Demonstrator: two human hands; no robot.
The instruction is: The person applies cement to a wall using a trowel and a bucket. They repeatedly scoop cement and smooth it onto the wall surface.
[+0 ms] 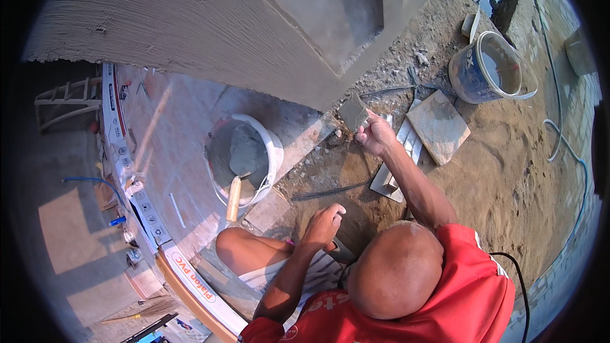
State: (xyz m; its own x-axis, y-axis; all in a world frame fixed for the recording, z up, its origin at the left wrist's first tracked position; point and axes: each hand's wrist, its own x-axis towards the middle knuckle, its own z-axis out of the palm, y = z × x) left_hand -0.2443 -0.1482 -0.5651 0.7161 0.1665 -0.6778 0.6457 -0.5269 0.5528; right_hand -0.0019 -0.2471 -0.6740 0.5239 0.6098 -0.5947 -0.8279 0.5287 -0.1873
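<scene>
Neither of my own hands is visible. A person (394, 267) in a red shirt sits below me, bald head toward the camera. That person's right hand (375, 133) grips a square grey tool (352, 113) with mortar on it, beside the lower edge of a plastered structure (273, 38). Their left hand (325, 222) has curled fingers near their bent knee (238, 248); whether it holds anything is unclear. Left of the raised tool, a white bucket (274, 152) contains grey mortar (246, 152) and a wooden-handled tool (233, 198).
A blue-and-white bucket (467, 76) stands at upper right near a hose (559, 143). A square tile (438, 127) and white strips (408, 136) lie on the sand (502, 178). Long boxes (143, 216) line the slab's left side, with a wooden frame (70, 95) beyond.
</scene>
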